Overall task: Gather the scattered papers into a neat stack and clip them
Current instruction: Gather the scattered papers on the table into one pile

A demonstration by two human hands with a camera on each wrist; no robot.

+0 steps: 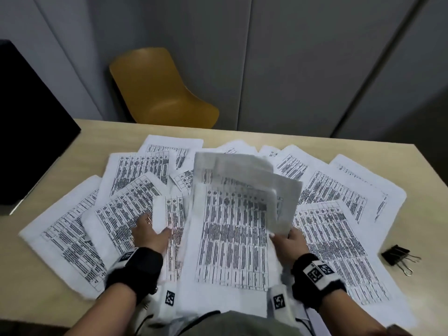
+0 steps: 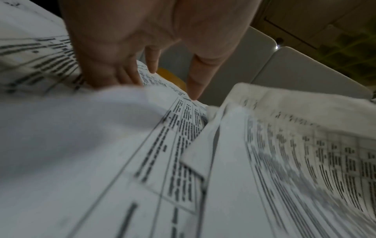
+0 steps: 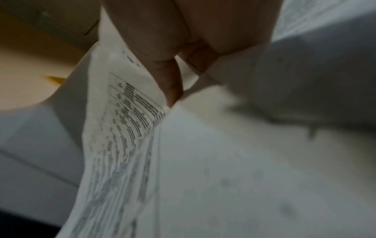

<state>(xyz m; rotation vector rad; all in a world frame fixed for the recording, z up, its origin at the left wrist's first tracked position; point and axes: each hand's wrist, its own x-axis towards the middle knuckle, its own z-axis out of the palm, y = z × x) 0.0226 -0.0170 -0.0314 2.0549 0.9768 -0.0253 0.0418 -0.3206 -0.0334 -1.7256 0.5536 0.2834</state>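
Printed sheets lie fanned and overlapping across the beige table. My right hand grips a bundle of several sheets by its right edge, lifted and tilted above the pile. In the right wrist view the thumb presses on that bundle. My left hand is to the left of the bundle. It pinches the raised edge of one sheet between thumb and fingers. A black binder clip lies on bare table at the right, apart from both hands.
A yellow chair stands behind the table's far edge. A black object covers the far left corner. Grey cabinet panels form the back wall. Bare tabletop shows along the far edge and at the right around the clip.
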